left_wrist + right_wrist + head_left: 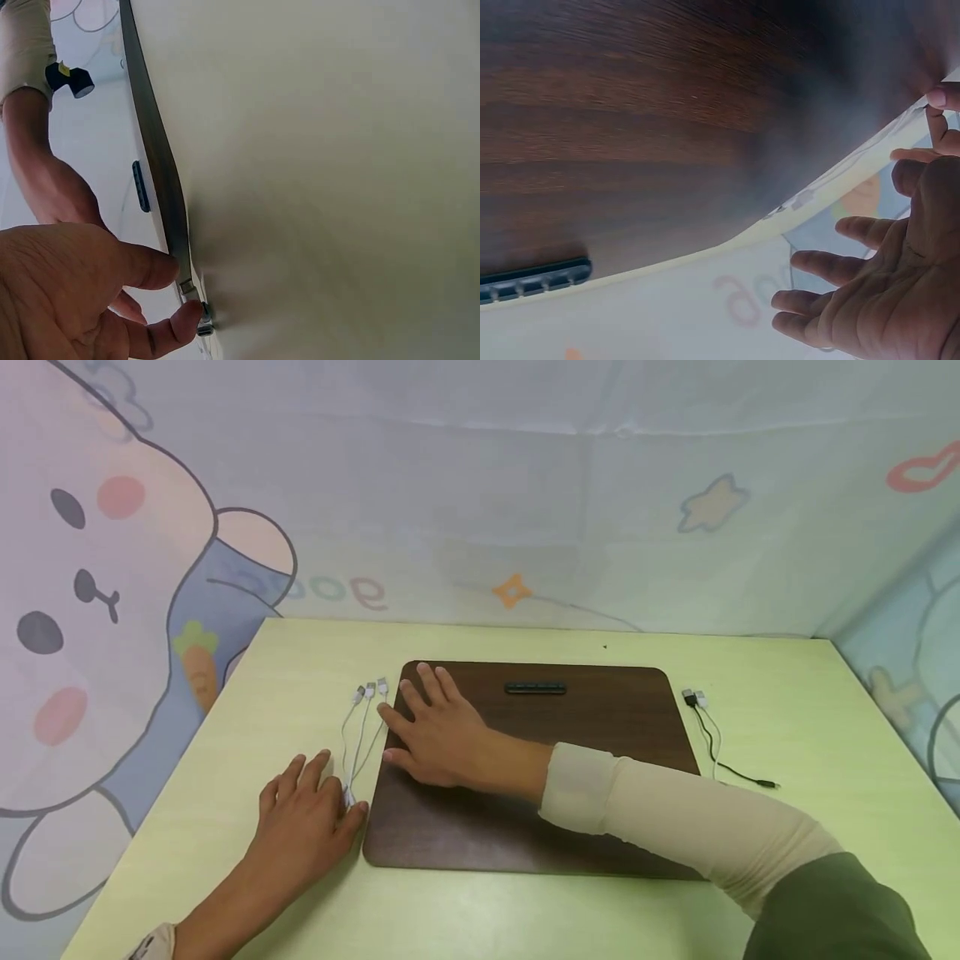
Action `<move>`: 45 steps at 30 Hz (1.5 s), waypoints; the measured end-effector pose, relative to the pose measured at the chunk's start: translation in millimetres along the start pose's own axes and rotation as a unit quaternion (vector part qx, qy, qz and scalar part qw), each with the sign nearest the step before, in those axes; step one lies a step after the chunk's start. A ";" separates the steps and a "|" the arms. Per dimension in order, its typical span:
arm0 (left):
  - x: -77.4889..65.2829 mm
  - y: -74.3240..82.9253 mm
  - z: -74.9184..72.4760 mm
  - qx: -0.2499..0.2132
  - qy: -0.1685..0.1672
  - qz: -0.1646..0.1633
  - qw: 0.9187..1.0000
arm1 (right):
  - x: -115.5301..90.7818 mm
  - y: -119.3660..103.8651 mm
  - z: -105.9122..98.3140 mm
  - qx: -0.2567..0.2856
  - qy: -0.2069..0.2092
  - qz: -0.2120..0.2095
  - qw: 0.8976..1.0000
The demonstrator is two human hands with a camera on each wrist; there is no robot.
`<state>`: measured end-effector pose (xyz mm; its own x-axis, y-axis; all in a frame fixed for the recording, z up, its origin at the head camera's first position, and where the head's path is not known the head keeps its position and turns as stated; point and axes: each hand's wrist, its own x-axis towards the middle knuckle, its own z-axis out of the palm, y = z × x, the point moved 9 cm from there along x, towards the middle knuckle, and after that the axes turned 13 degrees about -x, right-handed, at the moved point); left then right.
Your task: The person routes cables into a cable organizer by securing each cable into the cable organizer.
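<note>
Several white USB cables [365, 727] lie on the table just left of a dark brown wood-grain board [600, 718]. My left hand [307, 814] is at their lower ends, thumb and index finger apart beside the cables. From the left wrist view, small metal-tipped plugs [205, 328] show just past those fingertips. Spread over the board's left part is my right hand [442, 735], palm down, fingers extended toward the cables' USB ends. A dark slotted cable holder [535, 688] sits near the board's far edge; its row of notches shows in the right wrist view.
Right of the board lie a black USB cable [712, 747] and a white USB cable [702, 700], partly behind the right sleeve [675, 810]. A printed cloth backdrop [450, 485] hangs behind the pale table [300, 652] and along its sides.
</note>
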<state>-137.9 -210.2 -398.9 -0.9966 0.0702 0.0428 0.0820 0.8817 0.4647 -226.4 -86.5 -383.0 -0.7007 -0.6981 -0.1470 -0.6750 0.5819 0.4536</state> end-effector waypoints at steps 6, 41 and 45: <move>4.4 0.3 3.6 -0.005 -0.017 -0.004 1.000 | 11.6 -5.2 -6.2 -0.016 0.004 0.005 1.000; 9.1 3.3 5.6 0.017 -0.027 -0.003 0.999 | 87.5 -6.1 2.5 -0.030 0.017 0.010 0.999; 8.1 3.8 4.4 0.023 -0.024 0.000 0.999 | 91.9 -6.9 4.0 -0.023 0.018 0.004 1.000</move>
<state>-145.7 -204.2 -400.7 -0.9957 0.0922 -0.0007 0.0832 0.9018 0.4241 -287.1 -152.9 -403.1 -0.6964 -0.7090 -0.1115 -0.6579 0.5685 0.4939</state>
